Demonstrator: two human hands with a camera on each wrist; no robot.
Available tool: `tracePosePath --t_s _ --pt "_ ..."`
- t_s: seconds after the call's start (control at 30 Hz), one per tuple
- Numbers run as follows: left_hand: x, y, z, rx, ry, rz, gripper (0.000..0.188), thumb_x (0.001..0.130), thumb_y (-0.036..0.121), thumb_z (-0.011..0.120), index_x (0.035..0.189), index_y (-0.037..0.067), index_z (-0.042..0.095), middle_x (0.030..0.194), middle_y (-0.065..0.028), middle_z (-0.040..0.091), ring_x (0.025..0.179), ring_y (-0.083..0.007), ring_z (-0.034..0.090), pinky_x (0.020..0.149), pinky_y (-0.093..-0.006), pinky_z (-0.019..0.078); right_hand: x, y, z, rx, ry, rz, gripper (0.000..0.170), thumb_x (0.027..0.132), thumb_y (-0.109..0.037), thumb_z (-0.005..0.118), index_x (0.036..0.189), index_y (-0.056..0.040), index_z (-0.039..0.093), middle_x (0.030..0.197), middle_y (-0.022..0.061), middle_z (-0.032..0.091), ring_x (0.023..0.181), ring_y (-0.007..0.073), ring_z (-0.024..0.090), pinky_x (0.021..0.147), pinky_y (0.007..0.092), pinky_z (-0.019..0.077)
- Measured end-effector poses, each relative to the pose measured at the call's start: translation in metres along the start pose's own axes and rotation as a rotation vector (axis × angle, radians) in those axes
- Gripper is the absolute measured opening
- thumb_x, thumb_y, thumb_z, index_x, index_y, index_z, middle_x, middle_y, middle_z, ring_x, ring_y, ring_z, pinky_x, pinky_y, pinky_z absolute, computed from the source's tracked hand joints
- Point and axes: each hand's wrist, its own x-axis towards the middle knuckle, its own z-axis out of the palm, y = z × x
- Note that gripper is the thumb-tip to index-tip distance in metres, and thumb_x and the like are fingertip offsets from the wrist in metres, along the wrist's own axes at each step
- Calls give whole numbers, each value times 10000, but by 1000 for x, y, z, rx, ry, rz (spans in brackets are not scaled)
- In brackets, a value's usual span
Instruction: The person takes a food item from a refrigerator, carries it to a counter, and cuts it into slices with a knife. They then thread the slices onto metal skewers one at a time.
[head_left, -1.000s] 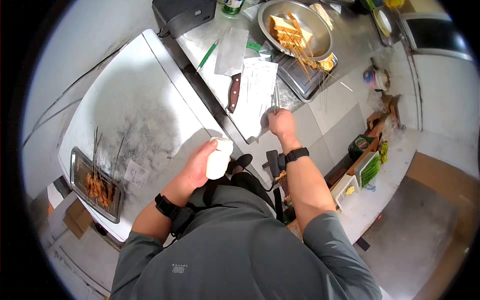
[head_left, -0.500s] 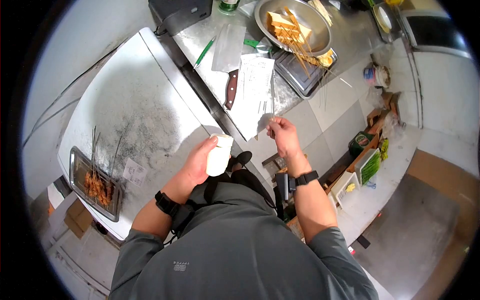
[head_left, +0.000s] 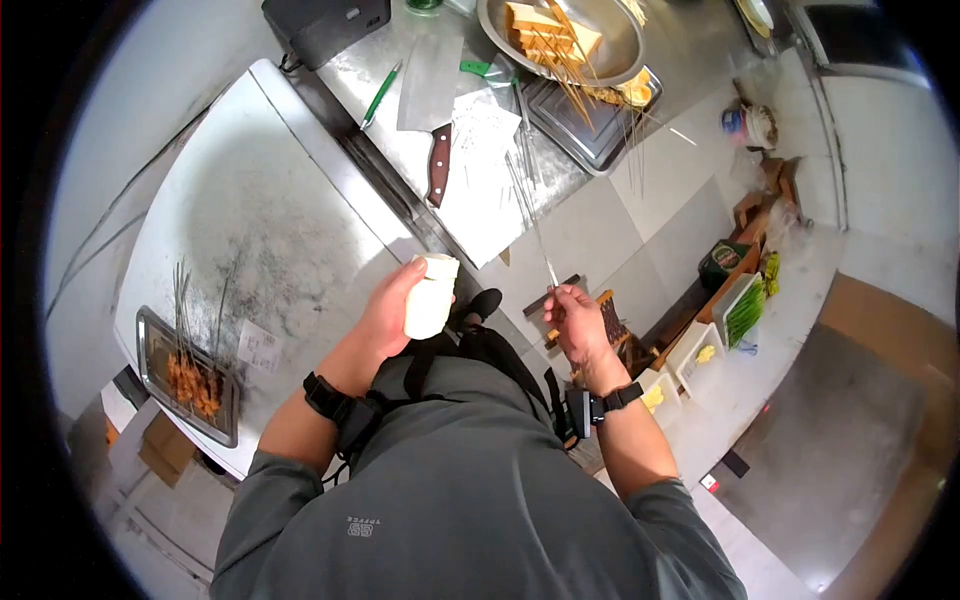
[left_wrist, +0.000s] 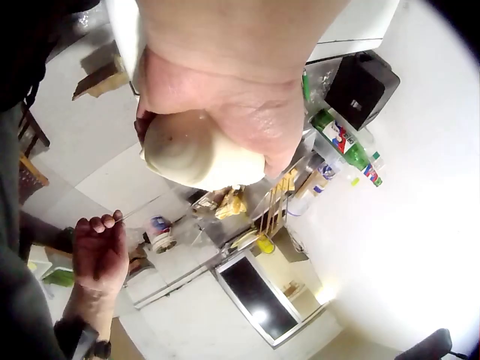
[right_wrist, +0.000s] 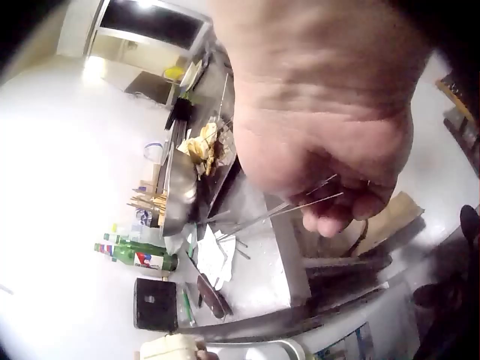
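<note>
My left hand [head_left: 385,312] grips a pale cream, smooth, rounded block [head_left: 430,300] that looks like slices pressed together. In the left wrist view, the block's rounded end [left_wrist: 202,154] fills the palm. Right of it, my right hand [head_left: 580,325] pinches thin metal skewers [head_left: 536,225] by their ends, their far ends pointing up toward the steel worktop. In the right wrist view, the skewers [right_wrist: 277,212] come out between curled fingers. Ahead on the worktop lie a cleaver [head_left: 438,165] and a white paper sheet [head_left: 480,190].
A steel bowl [head_left: 630,35] of skewered bread-like slices stands at the far side, beside a metal tray [head_left: 590,150]. On the white surface at left, another tray [head_left: 233,425] holds cooked meat skewers [head_left: 195,385]. A green pen [head_left: 381,95] lies near the cleaver.
My right hand has drawn back from the worktop edge toward my body, bringing the skewers with it. My left hand keeps its grip on the pale block, nearly in place.
</note>
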Motion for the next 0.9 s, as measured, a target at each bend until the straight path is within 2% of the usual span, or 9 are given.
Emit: tracePosePath --t_s 0.1,0.17,0.4,0.63,0.7,0.9 --pt "-1 2 9 -10 43 -24 404 986 334 443 1170 -12 541 949 -126 635 794 -212 642 672 -331 539 4 5 -6 -26 -1 -58 130 969 -134 515 994 -28 586 737 20 592 621 113 541 590 238 442" --pt "2 0 6 64 54 -44 502 1008 394 335 1243 -20 494 1018 -138 623 864 -238 645 692 -352 559 3 7 -9 -25 7 -91 129 970 -130 515 993 -27 589 735 19 590 620 109 537 590 235 439" --pt "6 -1 13 36 66 -78 490 1006 387 338 1237 -13 501 1012 -134 620 864 -246 639 710 -361 545 -9 9 -18 -64 71 -215 121 966 -116 526 975 -19 597 724 12 581 614 99 516 590 230 431" --pt "8 0 21 61 51 -83 482 997 388 359 1244 -4 490 1020 -135 614 862 -248 636 697 -362 546 -11 10 -21 40 84 -176 111 967 -127 520 942 -31 570 694 5 545 585 97 469 557 232 397" --pt "8 1 21 63 55 -84 484 993 393 367 1245 -2 488 1018 -135 614 865 -248 636 696 -362 546 -6 10 -14 70 99 -128 100 961 -127 525 928 -37 550 689 7 529 576 96 449 534 233 376" --pt "7 6 20 62 10 -49 495 978 415 402 1242 4 486 1024 -123 608 874 -244 629 716 -368 543 22 1 25 156 103 -146 80 952 -111 515 942 -35 538 690 11 488 546 102 407 502 242 351"
